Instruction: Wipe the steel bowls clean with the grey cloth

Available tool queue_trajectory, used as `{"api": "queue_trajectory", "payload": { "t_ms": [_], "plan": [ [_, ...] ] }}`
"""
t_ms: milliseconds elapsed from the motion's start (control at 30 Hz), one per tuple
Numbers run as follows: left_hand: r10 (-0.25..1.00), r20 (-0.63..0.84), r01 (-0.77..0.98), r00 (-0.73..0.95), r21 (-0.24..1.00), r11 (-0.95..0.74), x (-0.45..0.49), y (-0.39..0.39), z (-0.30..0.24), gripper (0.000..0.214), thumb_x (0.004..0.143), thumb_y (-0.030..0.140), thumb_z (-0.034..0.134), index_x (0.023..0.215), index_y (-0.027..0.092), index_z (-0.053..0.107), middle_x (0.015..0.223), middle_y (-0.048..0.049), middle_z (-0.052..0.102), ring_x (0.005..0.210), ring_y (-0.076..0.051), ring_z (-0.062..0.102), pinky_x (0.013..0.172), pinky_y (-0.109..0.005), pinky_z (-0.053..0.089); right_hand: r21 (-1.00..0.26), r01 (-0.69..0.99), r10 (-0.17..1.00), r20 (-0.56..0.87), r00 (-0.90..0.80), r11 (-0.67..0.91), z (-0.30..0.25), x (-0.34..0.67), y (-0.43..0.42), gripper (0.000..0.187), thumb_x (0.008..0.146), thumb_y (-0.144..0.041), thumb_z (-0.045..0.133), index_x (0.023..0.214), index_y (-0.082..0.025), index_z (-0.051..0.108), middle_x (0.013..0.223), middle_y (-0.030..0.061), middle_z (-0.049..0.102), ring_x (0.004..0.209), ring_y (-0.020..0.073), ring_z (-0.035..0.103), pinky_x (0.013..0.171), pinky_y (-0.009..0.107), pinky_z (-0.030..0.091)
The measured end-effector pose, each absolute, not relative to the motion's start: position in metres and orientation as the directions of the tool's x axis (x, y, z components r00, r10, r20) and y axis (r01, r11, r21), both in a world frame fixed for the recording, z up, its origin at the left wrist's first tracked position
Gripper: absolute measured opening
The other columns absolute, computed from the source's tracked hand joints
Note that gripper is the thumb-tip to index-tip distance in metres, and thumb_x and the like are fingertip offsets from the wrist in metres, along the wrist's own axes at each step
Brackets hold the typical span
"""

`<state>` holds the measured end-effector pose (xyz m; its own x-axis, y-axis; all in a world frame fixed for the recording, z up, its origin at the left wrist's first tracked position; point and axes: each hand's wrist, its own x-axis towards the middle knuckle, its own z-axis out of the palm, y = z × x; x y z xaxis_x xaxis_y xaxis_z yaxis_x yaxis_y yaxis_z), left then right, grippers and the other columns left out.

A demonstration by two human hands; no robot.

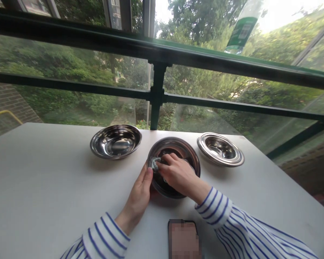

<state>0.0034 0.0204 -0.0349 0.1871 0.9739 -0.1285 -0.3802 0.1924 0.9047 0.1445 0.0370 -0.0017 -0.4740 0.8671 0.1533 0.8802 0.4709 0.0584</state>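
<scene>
A shiny metal bowl (175, 142) is in the middle of the white table, between my two hands. My left hand (139, 194) grips the bowl's left rim, its thumb on the edge and the other fingers out of sight underneath. Inside the bowl, my right hand (178, 174) is closed on a pale grey-green cloth (154, 164), pressed against the inner left wall close to my left thumb. Part of the bowl's inside is hidden by my right hand.
To the left rests another metal bowl (116, 142); on the right are metal bowls that look stacked (220, 149). A phone-like object (184, 239), pixelated, lies in front. Behind the table runs a green railing (158, 93), with a plastic bottle (243, 32) standing on it.
</scene>
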Motion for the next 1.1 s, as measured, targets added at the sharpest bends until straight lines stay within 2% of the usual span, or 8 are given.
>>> {"api": "queue_trajectory", "payload": {
  "t_ms": [133, 267, 433, 600, 733, 833, 967, 1100],
  "plan": [
    [0.957, -0.187, -0.428, 0.221, 0.863, 0.267, 0.004, 0.019, -0.035, 0.051, 0.082, 0.044, 0.054, 0.13, 0.029, 0.046, 0.127, -0.0039, 0.058, 0.109, -0.023, 0.057, 0.088, -0.036, 0.049, -0.053, 0.812, 0.814, 0.037, -0.58, 0.581, 0.002, 0.157, 0.025, 0.026, 0.094, -0.03, 0.036, 0.094, -0.021, 0.061, 0.097, 0.0064, 0.056, 0.085, 0.0187, 0.048, 0.072, 0.03, 0.042],
    [0.974, -0.135, -0.406, 0.18, 0.892, 0.199, 0.005, 0.02, -0.039, 0.046, 0.082, 0.042, 0.054, 0.124, 0.026, 0.053, 0.125, -0.0038, 0.06, 0.115, -0.023, 0.053, 0.093, -0.034, 0.045, -0.088, 0.786, 0.786, -0.047, -0.617, 0.612, 0.007, 0.171, 0.01, 0.026, 0.094, -0.025, 0.036, 0.092, -0.021, 0.061, 0.103, 0.006, 0.055, 0.082, 0.0167, 0.048, 0.073, 0.03, 0.041],
    [0.973, -0.144, -0.381, 0.179, 0.902, 0.204, 0.001, 0.022, -0.039, 0.047, 0.081, 0.044, 0.054, 0.124, 0.024, 0.052, 0.126, -0.005, 0.059, 0.116, -0.024, 0.052, 0.094, -0.036, 0.045, -0.06, 0.855, 0.857, 0.067, -0.511, 0.515, 0.0, 0.147, 0.018, 0.023, 0.094, -0.025, 0.037, 0.101, -0.019, 0.058, 0.099, 0.0081, 0.055, 0.086, 0.0199, 0.048, 0.068, 0.029, 0.043],
    [0.978, -0.068, -0.341, 0.197, 0.931, 0.134, -0.004, 0.025, -0.041, 0.048, 0.085, 0.043, 0.049, 0.13, 0.026, 0.046, 0.137, -0.0034, 0.049, 0.124, -0.021, 0.045, 0.103, -0.035, 0.036, -0.222, 0.906, 0.929, 0.178, -0.325, 0.359, -0.006, 0.118, 0.027, 0.024, 0.095, -0.027, 0.035, 0.099, -0.019, 0.056, 0.101, 0.0075, 0.054, 0.092, 0.0201, 0.048, 0.071, 0.03, 0.045],
    [0.991, 0.005, -0.272, 0.136, 0.962, 0.032, -0.007, 0.027, -0.045, 0.047, 0.084, 0.044, 0.049, 0.125, 0.021, 0.052, 0.134, -0.0053, 0.052, 0.127, -0.022, 0.04, 0.107, -0.036, 0.029, -0.333, 0.841, 0.904, 0.131, -0.407, 0.427, -0.006, 0.128, 0.014, 0.026, 0.095, -0.029, 0.036, 0.087, -0.018, 0.058, 0.098, 0.0055, 0.056, 0.087, 0.0157, 0.051, 0.077, 0.028, 0.043],
    [0.993, 0.024, -0.249, 0.113, 0.968, 0.005, -0.006, 0.027, -0.045, 0.048, 0.086, 0.043, 0.047, 0.127, 0.019, 0.051, 0.128, -0.0064, 0.057, 0.129, -0.022, 0.038, 0.109, -0.038, 0.025, -0.236, 0.838, 0.869, 0.063, -0.492, 0.492, -0.002, 0.147, 0.0, 0.023, 0.093, -0.028, 0.039, 0.087, -0.018, 0.058, 0.094, 0.0056, 0.058, 0.085, 0.0164, 0.051, 0.076, 0.03, 0.041],
    [0.989, 0.049, -0.248, 0.136, 0.969, -0.014, -0.003, 0.026, -0.044, 0.049, 0.087, 0.042, 0.045, 0.129, 0.019, 0.049, 0.127, -0.0065, 0.058, 0.131, -0.022, 0.036, 0.11, -0.04, 0.023, -0.136, 0.869, 0.878, 0.019, -0.478, 0.476, 0.001, 0.157, -0.007, 0.021, 0.092, -0.027, 0.041, 0.088, -0.018, 0.059, 0.092, 0.0068, 0.059, 0.085, 0.0189, 0.051, 0.074, 0.032, 0.041],
    [0.995, 0.028, -0.218, 0.091, 0.976, -0.008, -0.004, 0.026, -0.045, 0.05, 0.086, 0.045, 0.046, 0.129, 0.019, 0.049, 0.134, -0.0064, 0.052, 0.13, -0.023, 0.036, 0.11, -0.037, 0.024, -0.316, 0.836, 0.893, 0.121, -0.433, 0.448, -0.006, 0.137, 0.0, 0.023, 0.093, -0.025, 0.037, 0.088, -0.017, 0.058, 0.096, 0.0061, 0.058, 0.088, 0.0169, 0.051, 0.081, 0.03, 0.041]
  ]
}}
